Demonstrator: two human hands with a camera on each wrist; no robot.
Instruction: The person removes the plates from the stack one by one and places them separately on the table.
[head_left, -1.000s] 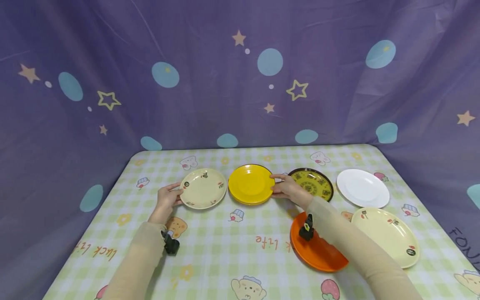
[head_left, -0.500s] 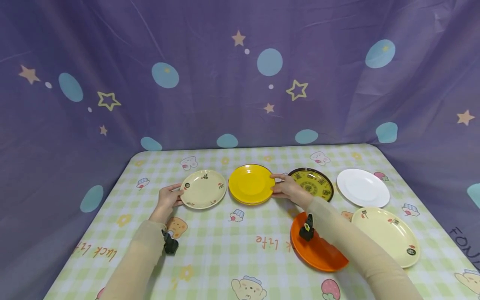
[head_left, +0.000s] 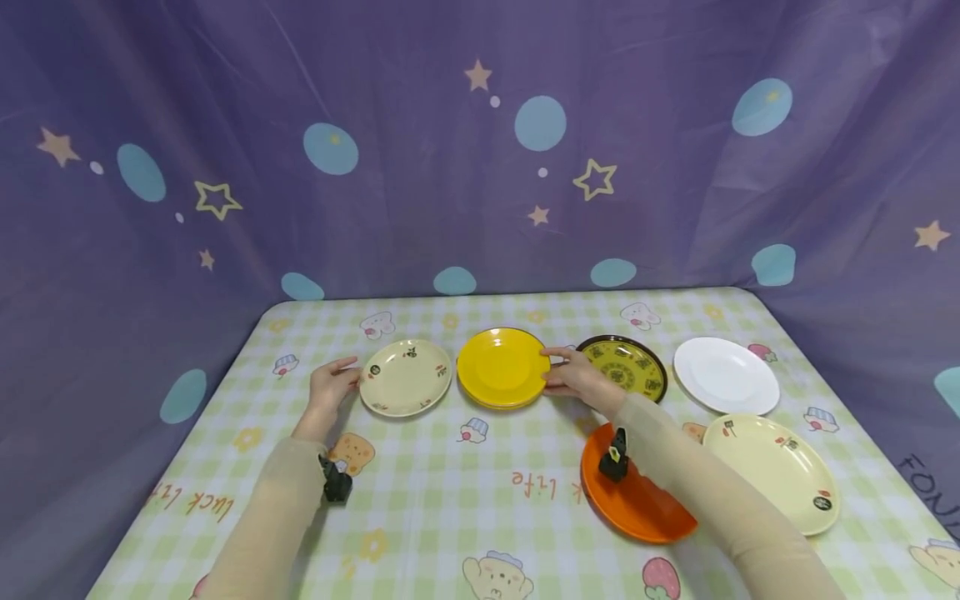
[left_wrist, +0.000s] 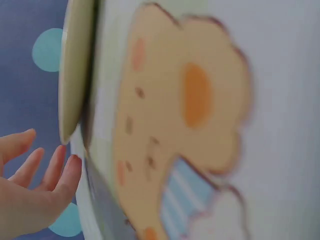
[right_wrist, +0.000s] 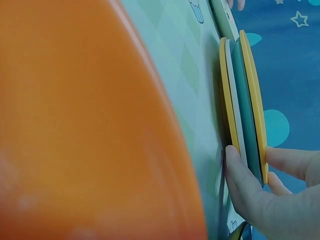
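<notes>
A cream plate with small printed motifs (head_left: pixel 406 377) lies at the left of the back row in the head view. My left hand (head_left: pixel 330 390) is beside its left rim, fingers loosely extended; in the left wrist view the fingertips (left_wrist: pixel 74 162) are just off the rim. A stack of plates (head_left: pixel 503 367) with a yellow one on top is in the middle. My right hand (head_left: pixel 577 377) grips the stack's right edge. The right wrist view shows yellow, teal and white rims (right_wrist: pixel 240 100) between thumb and fingers; the palm side is partly hidden.
Right of the stack is a dark-rimmed patterned plate (head_left: pixel 622 367), then a white plate (head_left: pixel 726 376). An orange plate (head_left: pixel 626 496) lies partly under the right forearm, near a cream oval plate (head_left: pixel 780 471). A checked cloth (head_left: pixel 420 500) covers the table; a purple curtain (head_left: pixel 420 225) hangs behind.
My left hand has let go of the cream plate and drawn slightly left. The cream plate's far rim has lowered slightly. The right hand and the stack have stayed in place.
</notes>
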